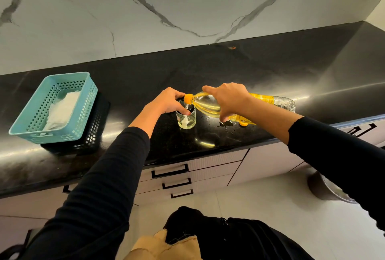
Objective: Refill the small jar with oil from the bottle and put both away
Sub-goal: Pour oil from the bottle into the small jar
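The small jar stands upright on the black counter, near its front edge and about mid-scene. Only a shallow layer of pale oil is seen at its bottom, so the refill is judged to be at an early stage. The jar is steadied at the rim by the left hand, whose fingers and thumb are curled round the mouth from above.

The bottle is gripped round its shoulder by the right hand, fingers wrapped over the top. Its long axis runs almost level from right to left, the base out to the right and the orange neck directly above the jar's mouth, where a thin stream is seen falling. The jar thus lies left of the right hand and right under the left, which is the nearer of the 2. The pour is judged to depend on the neck being kept over the opening.

Droplets and an orange cap are seen on the counter below the bottle. Far to the left, a turquoise basket holding a white cloth is stacked on a black basket.
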